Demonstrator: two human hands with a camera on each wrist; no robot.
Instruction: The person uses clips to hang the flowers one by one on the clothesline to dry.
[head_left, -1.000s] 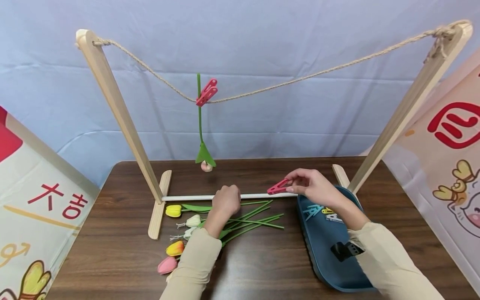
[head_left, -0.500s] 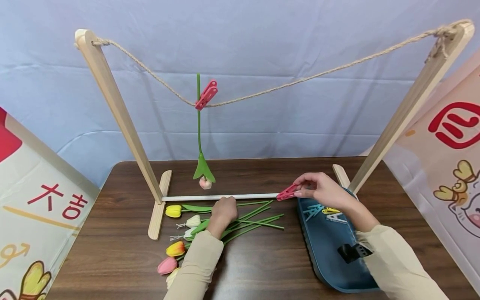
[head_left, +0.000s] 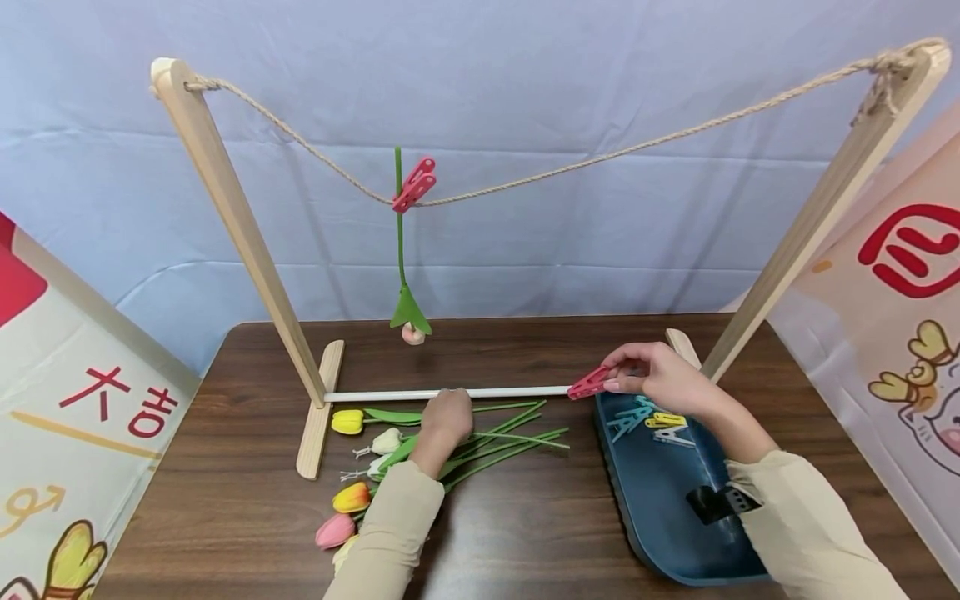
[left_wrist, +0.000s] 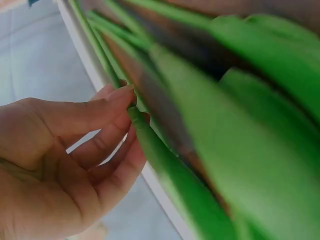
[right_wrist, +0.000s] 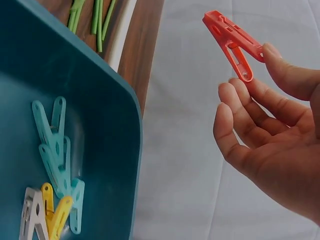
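Note:
My left hand (head_left: 446, 425) pinches a green tulip stem (left_wrist: 127, 100) between thumb and fingertips, in among the tulips lying on the table; broad leaves fill the right of the left wrist view. The flower heads lie to the left: a yellow tulip (head_left: 347, 422), pale ones, an orange-yellow one (head_left: 352, 497) and a pink one (head_left: 335, 531). My right hand (head_left: 660, 379) holds a red clothespin (right_wrist: 232, 42) by its handle ends, between thumb and index finger, close to the blue tray's far left corner. Its other fingers curve loosely below.
A rope (head_left: 622, 152) sags between two wooden posts (head_left: 240, 233). A tulip (head_left: 401, 250) hangs from it head down, clipped by a red clothespin (head_left: 414, 185). A white bar (head_left: 517, 392) joins the posts low down. The blue tray (head_left: 637, 521) holds teal, yellow and white clothespins (right_wrist: 34, 212).
My right hand has shifted right with the red clothespin, its tilt changing slightly. My left hand has drawn slightly nearer to me. The hanging tulip has dipped and risen again.

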